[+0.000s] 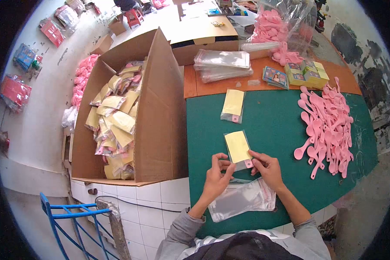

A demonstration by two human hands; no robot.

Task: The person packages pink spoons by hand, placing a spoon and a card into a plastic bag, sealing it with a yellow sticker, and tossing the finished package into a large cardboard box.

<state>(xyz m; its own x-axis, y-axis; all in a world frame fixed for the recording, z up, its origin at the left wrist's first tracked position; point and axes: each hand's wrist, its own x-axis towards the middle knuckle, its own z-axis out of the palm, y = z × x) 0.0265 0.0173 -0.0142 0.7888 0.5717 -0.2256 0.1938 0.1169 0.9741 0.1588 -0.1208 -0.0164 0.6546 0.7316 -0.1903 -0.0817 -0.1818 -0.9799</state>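
A clear plastic bag [248, 165] with a yellow card [238, 146] and the end of a pink spoon [248, 163] inside lies flat on the green tabletop [273, 117]. My right hand [268, 170] pinches its lower right edge between thumb and fingers. At the lower left corner is my left hand [219, 177], fingers bent and apart from the thumb, with nothing visible between them. Below both hands a stack of empty clear bags [238, 201] rests near the table's front. Another filled bag [232, 106] lies farther up.
Left of the table stands a tall open carton [156, 112] with many filled bags [119, 119]. A heap of pink spoons [327, 125] covers the right side. Card stacks [307, 73] and packs of clear bags [223, 65] line the back. A blue trolley [76, 212] stands lower left.
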